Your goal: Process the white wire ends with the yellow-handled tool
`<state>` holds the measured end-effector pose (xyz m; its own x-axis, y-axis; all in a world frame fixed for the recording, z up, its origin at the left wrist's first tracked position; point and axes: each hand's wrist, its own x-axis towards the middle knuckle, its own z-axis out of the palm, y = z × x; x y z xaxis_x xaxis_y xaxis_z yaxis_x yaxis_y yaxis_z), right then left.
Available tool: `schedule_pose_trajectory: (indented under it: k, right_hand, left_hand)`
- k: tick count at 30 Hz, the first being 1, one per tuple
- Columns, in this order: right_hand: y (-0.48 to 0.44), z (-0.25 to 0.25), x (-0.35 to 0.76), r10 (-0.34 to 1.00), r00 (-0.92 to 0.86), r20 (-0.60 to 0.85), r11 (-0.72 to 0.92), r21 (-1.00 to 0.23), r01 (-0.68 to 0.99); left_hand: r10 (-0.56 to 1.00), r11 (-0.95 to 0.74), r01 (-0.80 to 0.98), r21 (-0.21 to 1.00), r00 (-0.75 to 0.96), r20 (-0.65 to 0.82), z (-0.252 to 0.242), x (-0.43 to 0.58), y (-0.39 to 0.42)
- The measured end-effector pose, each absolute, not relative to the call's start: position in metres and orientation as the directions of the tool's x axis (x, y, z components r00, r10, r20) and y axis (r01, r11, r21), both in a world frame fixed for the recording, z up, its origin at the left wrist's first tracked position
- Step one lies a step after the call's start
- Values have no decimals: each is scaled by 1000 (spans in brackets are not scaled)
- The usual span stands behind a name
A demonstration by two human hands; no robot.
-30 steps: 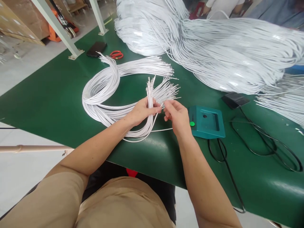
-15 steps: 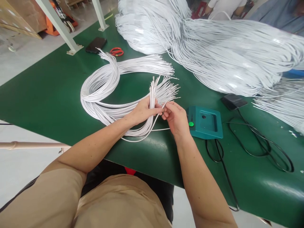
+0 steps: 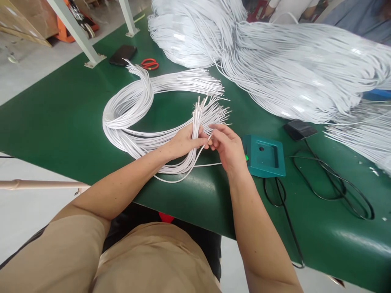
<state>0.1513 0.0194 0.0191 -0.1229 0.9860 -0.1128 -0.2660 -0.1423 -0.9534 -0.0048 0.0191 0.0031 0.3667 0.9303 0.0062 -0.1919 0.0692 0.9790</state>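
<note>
My left hand is closed around an upright bunch of white wires, their bare-looking ends sticking up above the fist. One white wire stands apart from the bunch, its tip by my left thumb. Close to that tip is my right hand, its index finger lifted away from the thumb and its other fingers curled. Whether those curled fingers touch the wire is hard to see. Behind and left of my hands, a curved bundle of white wires lies on the green table.
A teal device with a green button sits right of my right hand, near a black pedal-like piece and its looped cable. Large wire heaps fill the back. Red-handled scissors and a dark flat object lie far left.
The right index finger has lifted and spread from the thumb, and the right hand has shifted slightly right. My left hand keeps its hold on the bunch.
</note>
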Motion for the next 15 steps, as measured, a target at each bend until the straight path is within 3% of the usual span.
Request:
schedule_pose_trajectory:
  k: [7, 15]
  right_hand:
    - [23, 16, 157, 983, -96, -155, -174, -955, -239]
    - [24, 13, 156, 992, -71, -107, -114, -989, -95]
  left_hand:
    - [944, 129, -201, 971, 324, -58, 11, -4, 17]
    - [962, 56, -167, 984, 273, -8, 4, -5, 20]
